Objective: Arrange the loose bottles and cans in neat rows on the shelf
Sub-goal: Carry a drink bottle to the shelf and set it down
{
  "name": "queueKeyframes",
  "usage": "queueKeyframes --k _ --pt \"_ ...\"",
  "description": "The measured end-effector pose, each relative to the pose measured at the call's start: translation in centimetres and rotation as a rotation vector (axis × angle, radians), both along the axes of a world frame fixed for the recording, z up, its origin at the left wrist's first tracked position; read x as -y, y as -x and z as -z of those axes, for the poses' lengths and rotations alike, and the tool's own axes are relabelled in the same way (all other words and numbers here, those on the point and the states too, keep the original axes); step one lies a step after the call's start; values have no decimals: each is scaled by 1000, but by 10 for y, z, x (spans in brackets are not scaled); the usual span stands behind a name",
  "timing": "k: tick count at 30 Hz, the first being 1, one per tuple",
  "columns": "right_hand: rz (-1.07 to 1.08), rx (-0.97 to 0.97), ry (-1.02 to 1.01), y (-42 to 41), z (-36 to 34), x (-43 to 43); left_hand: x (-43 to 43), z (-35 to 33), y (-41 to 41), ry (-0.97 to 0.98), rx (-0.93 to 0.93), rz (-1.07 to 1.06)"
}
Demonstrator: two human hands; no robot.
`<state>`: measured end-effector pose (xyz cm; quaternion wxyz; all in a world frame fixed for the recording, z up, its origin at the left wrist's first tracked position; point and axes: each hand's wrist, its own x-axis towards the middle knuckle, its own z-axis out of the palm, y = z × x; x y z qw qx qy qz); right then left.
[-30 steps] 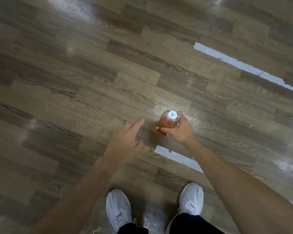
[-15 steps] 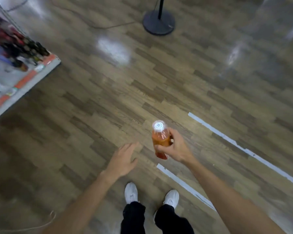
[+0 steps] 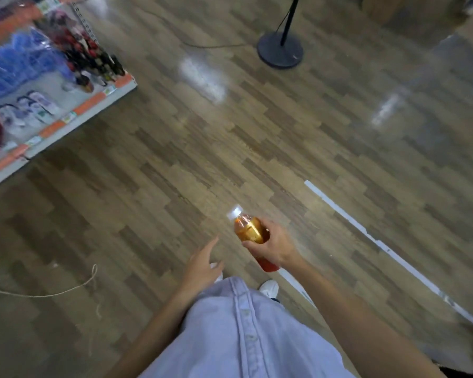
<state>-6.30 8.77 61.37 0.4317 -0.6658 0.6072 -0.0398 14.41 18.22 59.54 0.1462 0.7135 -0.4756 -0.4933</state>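
— Up and left of both hands, well apart, stands the shelf. Why is the bottle out here?

— Right hand grips its middle, cap tilted up-left, clear of the floor, likely for carrying over. Left hand hangs just beside it, fingers loose, holding nothing, free to steady.

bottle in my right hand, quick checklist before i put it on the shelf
1. Grip: right hand wraps the bottle: ok.
2. Cap on: ok.
3. Left hand free and open: ok.
4. Shelf within reach: it is away to the left, not ok.
5. Free slot in a row: blurred, cannot tell.
6. Path: loose cord lies on the left, not ok.
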Motion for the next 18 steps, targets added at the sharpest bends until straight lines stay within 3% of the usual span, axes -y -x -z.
queueKeyframes --k 8,18 --pt "-278 -173 -27 -71 5 6 -32 -2 -64 -53 17 -122" --pt "-611 -227 32 -170 12 55 -23 9 -134 -77 55 -337"
